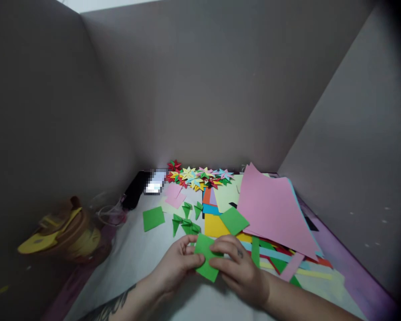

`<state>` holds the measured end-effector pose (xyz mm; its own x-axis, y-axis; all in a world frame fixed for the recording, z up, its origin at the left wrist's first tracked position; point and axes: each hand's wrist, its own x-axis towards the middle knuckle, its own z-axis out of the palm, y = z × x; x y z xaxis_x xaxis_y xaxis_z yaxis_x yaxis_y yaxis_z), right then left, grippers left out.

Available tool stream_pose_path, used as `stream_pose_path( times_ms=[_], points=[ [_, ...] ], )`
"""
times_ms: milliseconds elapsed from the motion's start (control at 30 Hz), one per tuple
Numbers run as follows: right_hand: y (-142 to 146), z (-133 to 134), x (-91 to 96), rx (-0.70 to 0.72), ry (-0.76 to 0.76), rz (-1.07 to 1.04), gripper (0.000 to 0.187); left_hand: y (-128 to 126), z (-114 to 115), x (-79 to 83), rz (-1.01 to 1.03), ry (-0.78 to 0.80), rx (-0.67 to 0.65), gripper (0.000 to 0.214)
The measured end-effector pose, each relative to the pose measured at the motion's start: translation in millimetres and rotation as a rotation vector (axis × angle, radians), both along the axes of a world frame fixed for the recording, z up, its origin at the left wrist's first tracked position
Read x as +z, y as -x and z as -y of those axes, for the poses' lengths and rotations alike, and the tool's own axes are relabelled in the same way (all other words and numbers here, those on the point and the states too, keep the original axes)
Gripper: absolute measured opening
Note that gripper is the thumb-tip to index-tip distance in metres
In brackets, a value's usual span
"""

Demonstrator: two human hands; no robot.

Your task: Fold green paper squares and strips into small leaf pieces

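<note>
Between my two hands is a small green sheet of paper [206, 263], held up above the white table cover. My left hand [178, 258] pinches its left edge with the thumb on top. On the other side, my right hand [239, 263] grips the right edge, fingers bent over the face of the paper. Just beyond lie several folded green paper pieces [186, 225]. One flat green square [153, 218] rests to the left of them, and another green square [234, 220] overlaps the coloured sheets at the right.
Folded paper stars [200, 177] in many colours are heaped at the back. Large pink sheets [270, 209] and paper strips [292, 266] cover the right side. A phone [155, 182] lies back left; a brown and yellow pot-like container [76, 236] stands at the left edge.
</note>
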<state>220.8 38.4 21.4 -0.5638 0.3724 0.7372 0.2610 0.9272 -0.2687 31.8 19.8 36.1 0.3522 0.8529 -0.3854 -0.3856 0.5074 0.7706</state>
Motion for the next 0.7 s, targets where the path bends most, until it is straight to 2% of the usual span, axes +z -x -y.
stream_pose_path(
  times_ms=[100, 167, 333, 367, 467, 567, 700],
  points=[
    [1, -1, -1.8, -0.024, 0.055, -0.018, 0.019, 9, -9, -8.9, -0.145, -0.115, 0.001, 0.036],
    [2, -3, -2.2, -0.031, 0.080, -0.030, 0.019, 22, -23, -12.0, -0.315, -0.232, 0.071, 0.031],
    [3, -4, -3.3, -0.009, 0.152, -0.046, 0.020, 81, -91, -11.5, -0.955, -0.579, 0.353, 0.016],
    [3, -4, -3.9, 0.000, 0.167, -0.039, 0.020, 94, -106, -11.4, -1.141, -0.600, 0.390, 0.021],
    [4, -4, -6.6, 0.028, 0.203, -0.016, 0.020, 120, -141, -12.6, -1.603, -0.612, 0.352, 0.039],
    [3, -4, -10.0, 0.068, 0.230, 0.009, 0.021, 131, -162, -16.7, -1.776, -0.559, 0.264, 0.043],
    [2, -6, -13.2, 0.102, 0.250, 0.027, 0.023, 136, -177, -25.0, -1.866, -0.514, 0.227, 0.043]
  ],
)
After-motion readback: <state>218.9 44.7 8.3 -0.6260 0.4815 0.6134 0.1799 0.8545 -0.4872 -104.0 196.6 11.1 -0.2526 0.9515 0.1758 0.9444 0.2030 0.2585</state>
